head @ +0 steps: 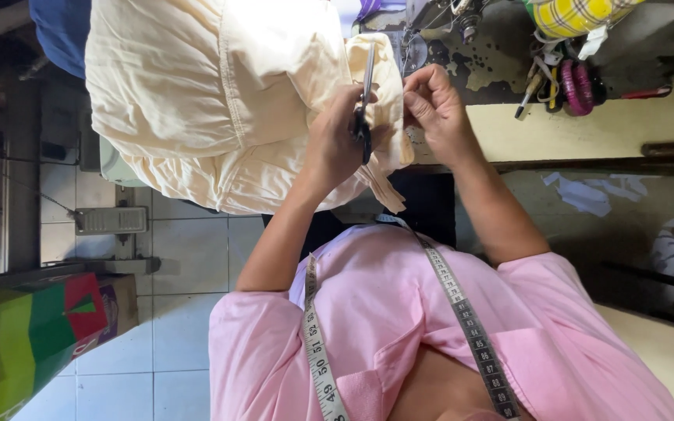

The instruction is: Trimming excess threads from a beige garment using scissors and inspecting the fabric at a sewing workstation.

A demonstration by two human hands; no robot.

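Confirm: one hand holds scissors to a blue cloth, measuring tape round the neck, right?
Not quite. The head view shows the cloth is cream, not blue. The left hand does hold scissors to it, and the measuring tape hangs round the neck.

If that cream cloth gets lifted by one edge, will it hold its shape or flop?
Likely floppy: the cream cloth sags in soft folds and gathers. Probably light for its bulk, since the right hand holds its edge with a mere pinch beside the scissors in the left hand.
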